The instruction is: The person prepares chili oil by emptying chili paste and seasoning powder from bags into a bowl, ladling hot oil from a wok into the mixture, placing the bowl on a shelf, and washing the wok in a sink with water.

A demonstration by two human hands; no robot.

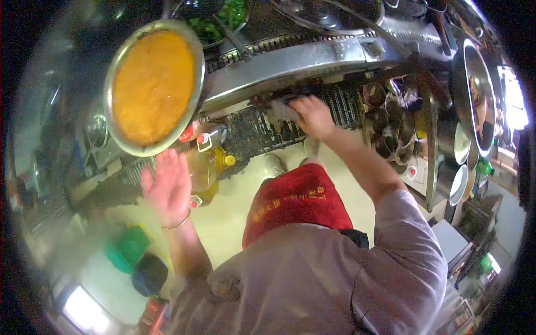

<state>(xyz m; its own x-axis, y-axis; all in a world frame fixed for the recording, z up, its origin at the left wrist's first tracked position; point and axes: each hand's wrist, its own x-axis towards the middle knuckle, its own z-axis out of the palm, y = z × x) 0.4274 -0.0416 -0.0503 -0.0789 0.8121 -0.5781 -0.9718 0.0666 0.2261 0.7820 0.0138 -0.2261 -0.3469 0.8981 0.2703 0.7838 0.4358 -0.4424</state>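
Note:
A large metal basin (154,88) of orange-yellow liquid stands at the upper left. Just below its near rim is my left hand (168,187), palm showing and fingers apart; whether the fingertips touch the rim I cannot tell. My right hand (314,116) reaches out below the stove's front edge, fingers curled at a crumpled greyish cloth (283,113), which is blurred. Behind the cloth lies a dark ridged floor mat or grate (251,129). Oil jugs (204,170) with yellow and red caps stand beside my left hand.
The metal stove edge (285,66) runs across the top, with bowls of green vegetables (207,30) and a wok (329,15) behind it. At right are a shelf with pots (399,125) and a large pan (478,100). A green bin (127,248) stands lower left.

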